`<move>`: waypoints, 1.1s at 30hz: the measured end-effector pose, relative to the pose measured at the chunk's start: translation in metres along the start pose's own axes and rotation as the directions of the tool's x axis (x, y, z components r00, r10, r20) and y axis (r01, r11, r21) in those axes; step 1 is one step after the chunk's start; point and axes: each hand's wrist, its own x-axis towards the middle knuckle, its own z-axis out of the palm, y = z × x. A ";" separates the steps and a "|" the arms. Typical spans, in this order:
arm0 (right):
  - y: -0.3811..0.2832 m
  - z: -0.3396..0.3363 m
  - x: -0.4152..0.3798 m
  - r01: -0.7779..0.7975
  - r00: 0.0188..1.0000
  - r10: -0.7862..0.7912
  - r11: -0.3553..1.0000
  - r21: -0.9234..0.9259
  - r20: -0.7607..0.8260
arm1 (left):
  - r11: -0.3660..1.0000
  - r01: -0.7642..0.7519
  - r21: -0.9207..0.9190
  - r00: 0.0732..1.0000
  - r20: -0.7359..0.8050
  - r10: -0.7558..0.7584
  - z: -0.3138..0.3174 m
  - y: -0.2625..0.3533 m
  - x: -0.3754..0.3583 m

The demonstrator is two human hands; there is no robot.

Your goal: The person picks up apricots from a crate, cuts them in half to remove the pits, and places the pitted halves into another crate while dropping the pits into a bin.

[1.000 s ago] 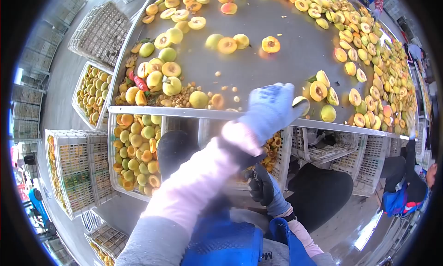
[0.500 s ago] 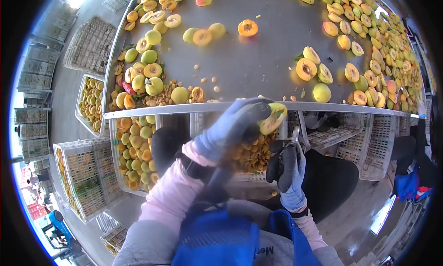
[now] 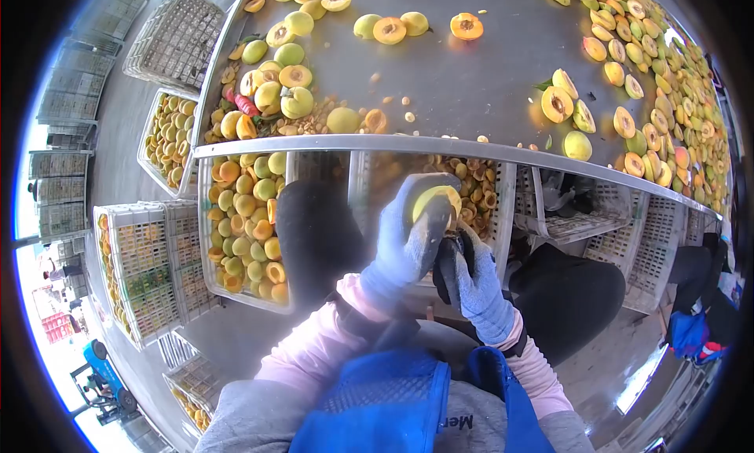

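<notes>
My left hand (image 3: 408, 233), in a blue glove with dark fingertips, is closed around a yellow-green peach (image 3: 437, 203) below the table's front edge. My right hand (image 3: 475, 284), gloved alike, is closed and meets the left hand at the lower side of the fruit. The small metal tool it grips is mostly hidden between the hands now; its shiny end showed half a second ago. Behind the hands stands a crate of hollowed peach halves (image 3: 476, 198).
The metal table (image 3: 463, 84) bears halved peaches, whole-looking ones and loose stones, with a large heap of peaches (image 3: 667, 107) at right. Left of my knee is a full peach crate (image 3: 247, 225). More crates (image 3: 149, 264) stand on the floor, and another person's leg (image 3: 691, 268) shows at right.
My left hand has brought the peach down from the table edge to my right hand. My right hand has moved slightly left to meet it. The whole view has shifted with my head.
</notes>
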 end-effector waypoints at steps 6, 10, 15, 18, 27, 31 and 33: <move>-0.005 0.007 -0.011 -0.229 0.971 0.203 0.940 0.253 0.123 | 0.969 0.195 0.152 0.980 0.012 -0.199 -0.013 -0.009 -0.010; -0.024 0.010 -0.008 -0.210 0.977 0.215 0.940 0.269 0.011 | 0.989 0.078 0.126 0.988 -0.143 -0.059 -0.003 -0.030 -0.024; -0.015 0.026 -0.023 -0.094 0.995 0.093 0.995 -0.018 -0.035 | 0.984 0.166 0.062 0.979 -0.133 -0.157 -0.004 -0.021 -0.026; -0.017 0.021 -0.018 -0.229 0.973 0.215 0.946 0.228 0.084 | 0.961 0.203 0.188 0.979 -0.039 -0.199 -0.011 -0.016 -0.023; -0.037 -0.010 0.005 -0.721 0.608 0.266 -0.211 0.660 0.748 | 0.939 0.122 0.323 0.909 0.343 -0.236 -0.027 -0.015 0.005; -0.043 -0.003 0.011 -0.412 0.628 -0.199 -0.905 0.104 0.753 | 0.961 0.273 -0.045 0.901 0.363 -0.239 -0.025 -0.033 -0.003; -0.045 0.001 0.010 -0.396 0.708 -0.220 -0.910 0.120 0.671 | 0.765 0.610 -0.207 0.764 0.412 -0.497 -0.027 -0.019 -0.010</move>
